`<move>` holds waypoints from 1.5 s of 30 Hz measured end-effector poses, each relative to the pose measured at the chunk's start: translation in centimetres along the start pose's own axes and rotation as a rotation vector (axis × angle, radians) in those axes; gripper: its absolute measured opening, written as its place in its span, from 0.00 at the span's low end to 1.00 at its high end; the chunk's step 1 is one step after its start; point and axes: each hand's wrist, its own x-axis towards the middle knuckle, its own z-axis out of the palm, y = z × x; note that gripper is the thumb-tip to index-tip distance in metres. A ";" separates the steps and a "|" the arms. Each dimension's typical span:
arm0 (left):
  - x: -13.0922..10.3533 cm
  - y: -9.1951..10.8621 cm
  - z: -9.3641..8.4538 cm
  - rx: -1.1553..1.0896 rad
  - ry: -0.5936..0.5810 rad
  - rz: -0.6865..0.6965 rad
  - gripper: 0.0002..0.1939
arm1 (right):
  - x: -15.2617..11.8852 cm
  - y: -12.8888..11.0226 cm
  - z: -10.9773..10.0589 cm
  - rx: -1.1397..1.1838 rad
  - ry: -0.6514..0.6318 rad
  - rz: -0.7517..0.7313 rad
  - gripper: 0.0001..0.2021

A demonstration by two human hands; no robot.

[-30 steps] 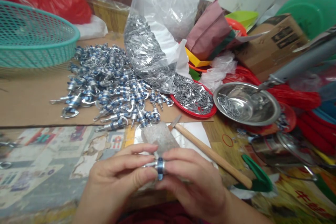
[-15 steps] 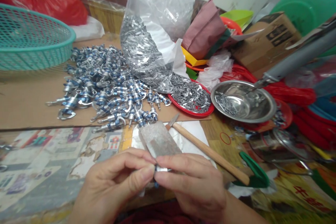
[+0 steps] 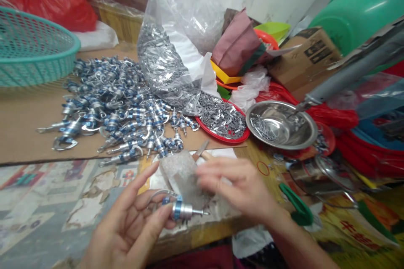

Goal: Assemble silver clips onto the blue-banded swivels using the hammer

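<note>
The wooden worktop [image 3: 186, 241] reaches right up to me, and across its far left lies a flat cardboard sheet [image 3: 22, 130]. Printed paper [image 3: 28, 206] covers the near left, torn in patches, its print too blurred for me to read. A green tub [image 3: 372, 12] fills the upper right; opposite it are a turquoise basket [image 3: 38, 69] and a red plastic bag [image 3: 59, 6]. The yellow wrapping [image 3: 331, 235] at lower right carries red Chinese characters: I make out 牛, but the next one is smeared. The cardboard box [image 3: 296, 67] bears dark printed blocks I can't read either. A clear bag [image 3: 167, 67] bulges with small metal strips, just beside the heap of blue-and-silver fittings [image 3: 110, 122]. More strips cover the red plate [image 3: 235, 138], next to a steel bowl [image 3: 280, 128].

My left hand [image 3: 132, 218] pinches one blue-banded fitting [image 3: 181, 210] between thumb and bent fingers, forefinger stretched free, the pin pointing right in front of the stone block [image 3: 178, 170]. My right hand [image 3: 233, 180] is blurred over the block's right side, fingers bent and close together; I can't tell whether they touch the wooden-handled tool [image 3: 206, 155] behind them. Smallest is a red rubber band [image 3: 263, 168].
</note>
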 end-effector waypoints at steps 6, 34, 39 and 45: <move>1.8 0.7 -1.1 0.075 -0.259 -0.050 0.37 | 5.9 9.7 -3.0 -0.543 -0.009 0.458 0.09; 4.1 0.3 -1.6 -0.064 -0.408 -0.114 0.39 | -0.5 -2.5 2.7 -0.187 0.068 -0.610 0.18; 4.0 0.6 -1.6 -0.062 -0.398 -0.119 0.40 | -1.3 -3.6 2.7 -0.265 0.093 -0.605 0.21; 4.0 0.5 -1.7 -0.064 -0.401 -0.121 0.39 | -2.9 -2.5 3.0 -0.223 0.078 -0.586 0.16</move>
